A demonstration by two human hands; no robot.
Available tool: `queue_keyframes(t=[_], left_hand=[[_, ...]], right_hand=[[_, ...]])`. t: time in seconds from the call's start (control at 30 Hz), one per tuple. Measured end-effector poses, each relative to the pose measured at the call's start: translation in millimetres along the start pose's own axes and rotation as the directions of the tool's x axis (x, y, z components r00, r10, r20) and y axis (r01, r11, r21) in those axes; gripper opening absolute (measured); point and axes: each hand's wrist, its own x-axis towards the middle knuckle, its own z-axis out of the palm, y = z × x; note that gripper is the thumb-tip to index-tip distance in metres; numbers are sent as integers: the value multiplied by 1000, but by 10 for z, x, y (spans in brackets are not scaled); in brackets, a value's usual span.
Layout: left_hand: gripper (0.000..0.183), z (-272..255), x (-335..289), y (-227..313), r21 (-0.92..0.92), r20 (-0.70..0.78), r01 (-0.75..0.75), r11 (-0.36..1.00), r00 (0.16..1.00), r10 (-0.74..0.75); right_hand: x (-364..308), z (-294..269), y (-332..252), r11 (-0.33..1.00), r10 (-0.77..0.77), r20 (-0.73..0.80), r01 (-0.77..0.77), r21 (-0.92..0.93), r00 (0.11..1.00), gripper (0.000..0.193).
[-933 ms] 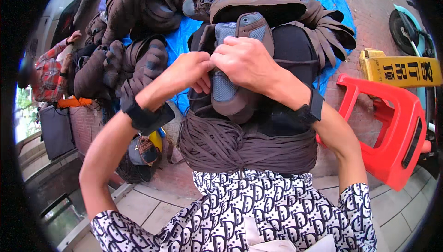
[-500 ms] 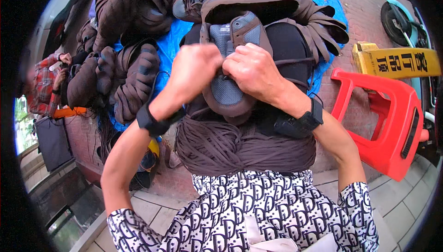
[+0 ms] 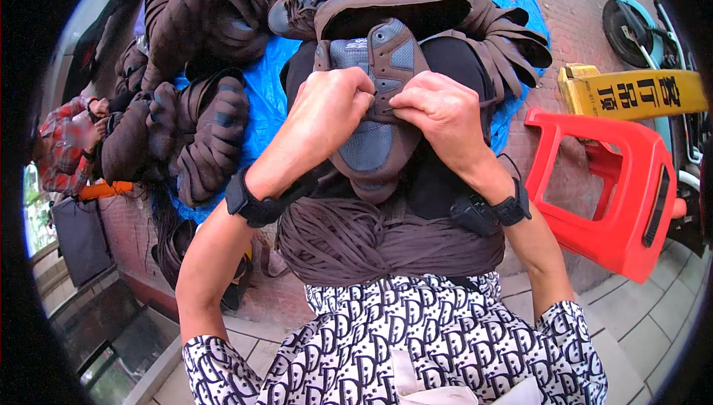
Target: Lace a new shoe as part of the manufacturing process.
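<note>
A brown shoe upper (image 3: 364,147) with blue-grey mesh lies over my dark-clad lap, toe toward me. My left hand (image 3: 330,104) is closed at the left of its eyelet strip, fingertips curled in; what they grip is hidden. From the other side my right hand (image 3: 442,112) pinches thumb and forefinger beside the eyelets, on what looks like a dark shoelace. Both hands touch or nearly touch the upper. A thick bundle of brown shoelaces (image 3: 379,245) rests across my lap, just below the toe.
Stacked brown shoe uppers (image 3: 200,11) lie on a blue tarp (image 3: 260,78), with more beyond my knees. At right stand a red plastic stool (image 3: 639,204), a yellow board (image 3: 631,93) and a two-wheeler (image 3: 631,30). A person in a plaid shirt (image 3: 63,145) sits far left.
My hands have moved slightly apart and lower over the upper, uncovering more of its eyelet strip. My right fingers now show a clear pinch. The view has shifted a little.
</note>
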Motion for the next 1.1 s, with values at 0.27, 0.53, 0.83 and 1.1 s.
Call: queue_keyframes(t=[0.27, 0.53, 0.83, 1.1], left_hand=[[17, 122, 75, 59, 92, 84, 13, 996, 996, -21], [17, 202, 223, 170, 18, 24, -77, 997, 997, 77], [22, 212, 210, 164, -136, 97, -5, 991, 995, 18], [23, 254, 152, 224, -85, 36, -75, 994, 996, 78]], right_hand=[[-71, 20, -6, 977, -52, 3, 51, -209, 999, 7], [-94, 15, -7, 891, -139, 8, 128, -436, 990, 7], [-136, -66, 56, 950, 279, -62, -265, 164, 958, 18], [118, -200, 156, 968, -10, 153, 48, -244, 988, 53]])
